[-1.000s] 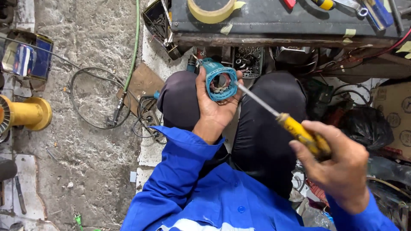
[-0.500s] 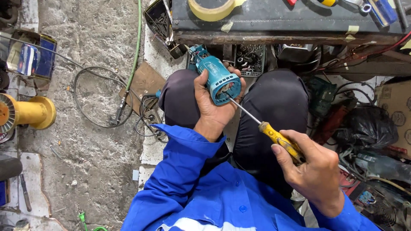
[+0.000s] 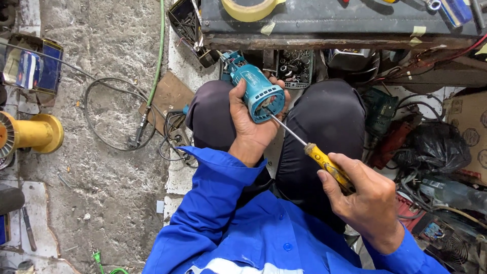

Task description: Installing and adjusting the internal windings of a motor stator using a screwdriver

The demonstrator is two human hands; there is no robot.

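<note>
My left hand (image 3: 249,124) grips a teal power-tool motor housing (image 3: 256,87) above my knees, its open round end turned toward me. My right hand (image 3: 362,195) holds a yellow-handled screwdriver (image 3: 327,163), and its thin metal shaft runs up-left with the tip inside the housing's open end. Both arms wear blue sleeves. I sit with dark trousers (image 3: 324,116) under the work.
A dark workbench (image 3: 329,23) with a roll of yellow tape (image 3: 249,7) stands ahead. A yellow spool (image 3: 30,133) and a blue box (image 3: 33,68) lie at left on the concrete floor with black cables (image 3: 114,114). Tools, a black bag (image 3: 439,147) and cardboard crowd the right.
My left hand has tilted the teal housing so its body shows lengthwise. My right hand with the screwdriver has moved closer in, and the tip now sits in the housing's opening.
</note>
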